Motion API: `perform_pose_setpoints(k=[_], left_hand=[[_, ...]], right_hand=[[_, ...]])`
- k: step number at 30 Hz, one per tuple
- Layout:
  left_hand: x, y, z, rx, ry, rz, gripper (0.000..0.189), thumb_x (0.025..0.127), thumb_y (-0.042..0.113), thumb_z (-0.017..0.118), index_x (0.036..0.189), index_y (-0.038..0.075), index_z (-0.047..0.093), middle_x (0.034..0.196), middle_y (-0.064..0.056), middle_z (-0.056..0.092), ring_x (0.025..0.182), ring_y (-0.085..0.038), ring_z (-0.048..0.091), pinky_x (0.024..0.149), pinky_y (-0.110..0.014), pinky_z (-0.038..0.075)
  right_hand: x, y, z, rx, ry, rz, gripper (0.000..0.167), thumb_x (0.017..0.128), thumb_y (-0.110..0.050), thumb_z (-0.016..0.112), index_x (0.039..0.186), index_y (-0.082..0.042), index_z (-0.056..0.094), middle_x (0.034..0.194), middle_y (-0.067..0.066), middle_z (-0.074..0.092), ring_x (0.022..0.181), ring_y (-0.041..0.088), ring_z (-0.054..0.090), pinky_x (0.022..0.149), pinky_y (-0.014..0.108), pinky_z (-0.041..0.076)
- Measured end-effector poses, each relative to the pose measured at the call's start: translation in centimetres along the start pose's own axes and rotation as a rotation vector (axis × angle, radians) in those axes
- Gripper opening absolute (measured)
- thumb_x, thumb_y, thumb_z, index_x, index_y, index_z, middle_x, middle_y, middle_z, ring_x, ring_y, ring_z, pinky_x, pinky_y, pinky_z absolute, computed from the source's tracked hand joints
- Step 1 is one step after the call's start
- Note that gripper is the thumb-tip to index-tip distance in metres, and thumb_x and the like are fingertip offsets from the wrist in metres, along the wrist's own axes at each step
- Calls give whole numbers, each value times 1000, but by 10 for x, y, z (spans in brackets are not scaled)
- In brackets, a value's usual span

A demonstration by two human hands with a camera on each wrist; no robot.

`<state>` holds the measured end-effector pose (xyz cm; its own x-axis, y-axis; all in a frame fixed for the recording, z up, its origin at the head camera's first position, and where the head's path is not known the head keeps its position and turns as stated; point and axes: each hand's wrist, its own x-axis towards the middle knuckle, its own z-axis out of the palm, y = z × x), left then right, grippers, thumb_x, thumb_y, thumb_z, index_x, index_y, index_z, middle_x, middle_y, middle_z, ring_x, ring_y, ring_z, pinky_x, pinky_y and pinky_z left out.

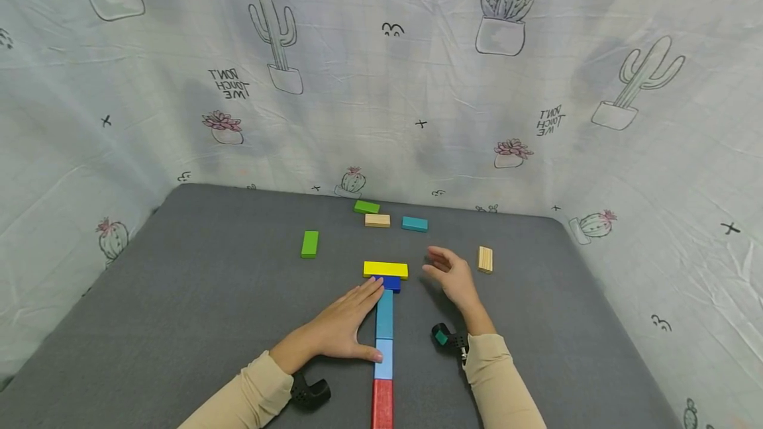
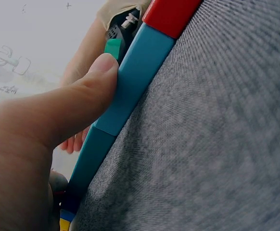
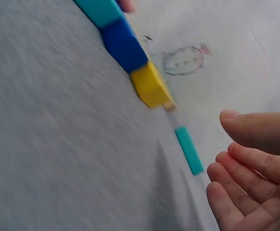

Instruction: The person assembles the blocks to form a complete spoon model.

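Note:
A row of wooden blocks runs away from me: a red block (image 1: pixel 383 404), a light blue block (image 1: pixel 386 368), a teal-blue block (image 1: pixel 385 315) and a dark blue block (image 1: pixel 393 284). Across its far end lies a yellow block (image 1: pixel 385 270), forming a T. My left hand (image 1: pixel 340 324) lies along the row's left side with straight fingers. Its fingertips are at the dark blue block; its thumb (image 2: pixel 94 84) touches the light blue one. To the right of the yellow block my right hand (image 1: pixel 454 280) hovers with loosely bent fingers, holding nothing.
Loose blocks lie farther back on the grey table (image 1: pixel 226 296): a green block (image 1: pixel 310 244), another green block (image 1: pixel 366 207), a natural wood block (image 1: pixel 377 220), a teal block (image 1: pixel 414 224). One more wood block (image 1: pixel 485 259) is right of my right hand. A patterned curtain (image 1: pixel 369 85) hangs behind.

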<state>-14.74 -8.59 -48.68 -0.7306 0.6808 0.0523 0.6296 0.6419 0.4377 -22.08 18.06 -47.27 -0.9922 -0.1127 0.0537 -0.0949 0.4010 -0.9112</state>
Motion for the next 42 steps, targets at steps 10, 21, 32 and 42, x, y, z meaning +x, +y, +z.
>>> perform_pose_setpoints(k=[10,21,32,42], left_hand=[[1,1,-2,4,-5,6,114,74,74,58,153,7,10,161,-2,3,148,-19,2,118,-45,16],[0,1,-5,-11,-17,2,114,74,74,58,153,8,10,161,-3,5,148,-19,3,118,-46,17],[1,1,-5,-7,-18,3,113,74,73,59,153,9,10,161,-2,4,148,-18,2,118,-45,17],[1,2,-6,-13,-21,-1,113,75,72,59,153,8,11,161,-3,4,148,-18,2,118,-45,17]], right_hand=[[1,4,-41,-11,36,8,54,89,-17,67,137,-1,47,142,19,47,132,33,43,107,46,38],[-2,19,-91,-20,105,27,57,92,-16,63,141,1,40,146,21,39,137,35,35,111,43,33],[7,48,-121,-85,2,53,70,91,-18,65,147,2,29,153,23,27,142,39,21,115,48,24],[15,54,-131,-80,-175,62,79,87,-16,69,149,3,22,156,26,10,144,42,6,115,56,12]])
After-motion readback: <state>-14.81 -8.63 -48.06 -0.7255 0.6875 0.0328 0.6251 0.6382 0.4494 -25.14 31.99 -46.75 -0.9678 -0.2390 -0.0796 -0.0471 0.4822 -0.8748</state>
